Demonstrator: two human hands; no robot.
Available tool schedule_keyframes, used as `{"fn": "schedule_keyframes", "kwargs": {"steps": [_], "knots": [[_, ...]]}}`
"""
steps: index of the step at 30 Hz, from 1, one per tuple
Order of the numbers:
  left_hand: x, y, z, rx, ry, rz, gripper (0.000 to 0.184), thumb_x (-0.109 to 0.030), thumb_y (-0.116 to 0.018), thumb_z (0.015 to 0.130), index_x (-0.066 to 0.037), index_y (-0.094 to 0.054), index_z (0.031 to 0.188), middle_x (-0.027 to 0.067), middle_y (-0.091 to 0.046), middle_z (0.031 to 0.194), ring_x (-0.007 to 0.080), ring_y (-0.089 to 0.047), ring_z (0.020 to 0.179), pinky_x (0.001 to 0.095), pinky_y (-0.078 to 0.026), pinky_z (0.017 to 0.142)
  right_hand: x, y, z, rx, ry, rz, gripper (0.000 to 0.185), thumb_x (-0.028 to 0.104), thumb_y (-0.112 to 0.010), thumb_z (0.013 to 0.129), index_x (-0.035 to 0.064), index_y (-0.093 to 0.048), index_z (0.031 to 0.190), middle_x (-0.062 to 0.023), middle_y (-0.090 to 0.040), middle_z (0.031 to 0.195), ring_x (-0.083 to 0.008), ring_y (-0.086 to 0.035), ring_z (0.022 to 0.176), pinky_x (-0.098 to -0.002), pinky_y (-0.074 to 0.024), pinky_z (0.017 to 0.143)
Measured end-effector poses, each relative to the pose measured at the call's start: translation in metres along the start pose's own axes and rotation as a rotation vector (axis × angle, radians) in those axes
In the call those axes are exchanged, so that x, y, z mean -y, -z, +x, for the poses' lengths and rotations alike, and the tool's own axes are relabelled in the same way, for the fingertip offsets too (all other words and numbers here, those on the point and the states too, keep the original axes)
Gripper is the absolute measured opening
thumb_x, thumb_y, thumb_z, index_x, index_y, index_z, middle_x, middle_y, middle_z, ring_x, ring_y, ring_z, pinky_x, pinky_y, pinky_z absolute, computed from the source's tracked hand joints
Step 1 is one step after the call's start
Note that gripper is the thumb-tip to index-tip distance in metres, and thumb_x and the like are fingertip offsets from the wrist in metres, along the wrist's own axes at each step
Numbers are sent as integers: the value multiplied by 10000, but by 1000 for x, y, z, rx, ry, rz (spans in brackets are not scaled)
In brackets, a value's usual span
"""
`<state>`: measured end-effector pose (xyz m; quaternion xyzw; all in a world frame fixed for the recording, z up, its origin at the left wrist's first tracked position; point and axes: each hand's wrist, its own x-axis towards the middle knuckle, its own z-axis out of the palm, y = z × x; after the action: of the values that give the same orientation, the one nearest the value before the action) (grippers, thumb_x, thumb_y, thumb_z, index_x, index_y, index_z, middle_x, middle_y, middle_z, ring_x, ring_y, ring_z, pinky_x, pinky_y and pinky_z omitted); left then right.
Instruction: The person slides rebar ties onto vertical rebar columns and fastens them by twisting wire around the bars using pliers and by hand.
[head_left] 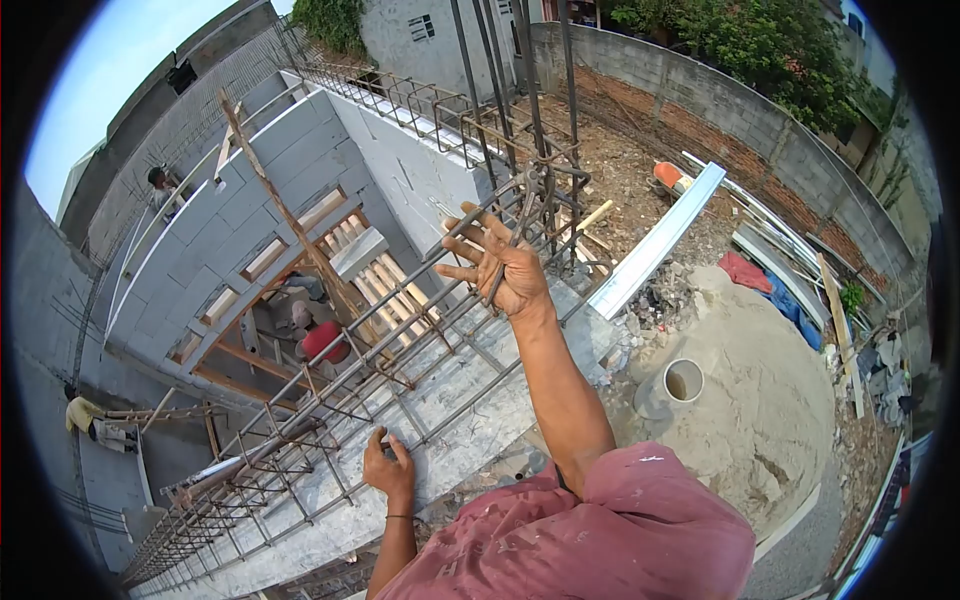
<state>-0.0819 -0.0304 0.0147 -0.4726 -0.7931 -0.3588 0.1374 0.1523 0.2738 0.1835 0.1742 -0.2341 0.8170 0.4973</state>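
One right hand (505, 268) spreading, pincers (537, 187) crossing palm; left hand (389, 468) curling by rebar cage (470, 402) edge, grip unclear; bars (412, 416) leaving open gaps.

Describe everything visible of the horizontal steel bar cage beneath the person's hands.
The bar cage looks like dark, rust-brown metal: long rods crossed by thinner bars, making an open grid. It lies along a pale slab, reaching from lower left towards upright bars. The left hand is at its near edge; whether it touches is unclear.
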Motion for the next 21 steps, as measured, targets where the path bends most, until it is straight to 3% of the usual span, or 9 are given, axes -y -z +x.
{"fn": "schedule_keyframes", "kwargs": {"steps": [2,3,6,11,13,15,18,19,21], "knots": [[1,0,-1,3,3,2,244,-180,-692,902,-103,-712,1133,72,-728,890,257,-690,760,414,-527,687,-2,10,-2,-106,13,-86,489,217,-605,1024,-41,-459,1414,-220,-648,1210,-314,-706,1056,-524,-619,925],[2,0,0,8,5,3,245,-181,-693,901,-106,-712,1133,71,-729,888,258,-690,757,415,-527,683,-3,15,-2,-104,12,-83,489,217,-605,1024,-41,-459,1414,-220,-648,1210,-314,-706,1056,-524,-619,925],[3,-1,-1,11,11,21,242,-186,-696,898,-113,-715,1128,67,-727,872,259,-689,749,419,-528,675,-9,12,0,-270,66,-216,369,411,-643,1000,42,-644,987,-72,-629,844,-191,-675,798,-326,-594,722],[2,0,1,13,23,42,229,-194,-701,894,-116,-723,1108,64,-723,840,261,-687,739,414,-529,668,-19,-28,5,-420,196,-128,348,404,-612,1027,82,-626,898,-40,-599,780,-150,-553,626,-360,-500,609],[2,1,0,21,31,50,225,-196,-703,892,-116,-726,1101,64,-721,829,261,-687,737,410,-528,666,-4,-21,4,-105,32,138,349,397,-590,1042,90,-615,877,-13,-537,717,-137,-514,565,-337,-470,579],[1,2,1,-2,11,11,219,-199,-707,888,-114,-731,1088,64,-720,823,260,-686,733,405,-527,656,5,-26,0,-192,16,93,348,386,-581,1049,91,-599,864,3,-477,669,-122,-457,513,-322,-432,548],[3,1,3,-9,23,-33,220,-203,-712,884,-109,-734,1081,70,-730,853,257,-692,746,405,-531,666,16,-42,-5,-584,-94,-223,297,326,-600,1038,94,-571,854,6,-481,645,-141,-436,489,-338,-413,515],[3,2,1,-20,17,-56,221,-205,-713,884,-107,-735,1080,73,-735,867,255,-695,752,405,-533,671,18,-40,-8,-598,-99,-241,297,326,-600,1038,94,-571,854,6,-481,645,-141,-436,489,-338,-413,515],[0,0,0,-23,12,-71,220,-204,-713,884,-106,-734,1080,74,-739,879,257,-695,747,406,-534,668,24,-29,-19,-1068,-76,-1286,250,246,-653,967,10,-646,884,-132,-660,707,-279,-649,610,-476,-520,608]]}}
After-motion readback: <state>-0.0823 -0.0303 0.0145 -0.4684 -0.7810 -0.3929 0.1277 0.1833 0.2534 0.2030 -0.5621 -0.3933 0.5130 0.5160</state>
